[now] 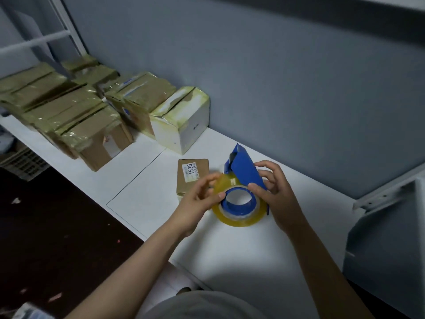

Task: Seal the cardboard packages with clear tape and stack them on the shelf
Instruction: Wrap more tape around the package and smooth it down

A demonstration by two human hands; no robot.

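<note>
Over the near part of the white tabletop (241,261), both hands held a tape dispenser (243,171) clear of the surface. The left hand (195,203) pinched the rim of the clear tape roll (236,221), thumb on its near face. The right hand (276,199) was clamped on the blue frame, thumb in front and fingers curled behind. Judged light and rigid; the roll's outer face looked slick, so the frame seemed the surer hold. The cutter end pointed up and away, best kept off the fingers. No free end of tape could be made out. A small cardboard package (192,178) lay flat on the tabletop just beyond the left hand, which partly hid it; its label (190,172) read 1539. Likely light and fairly stiff, easy to pin with one palm or lift by its edges; corners may crush. A white box (184,125) with a torn top stood near it against the grey wall (276,77). Further left sat a crowd of taped cardboard boxes (92,125), touching one another. Grey metal shelf bracket (386,226) at right, close to the right forearm, could hamper a wide pull of tape. Dark floor (46,215) below left.
</note>
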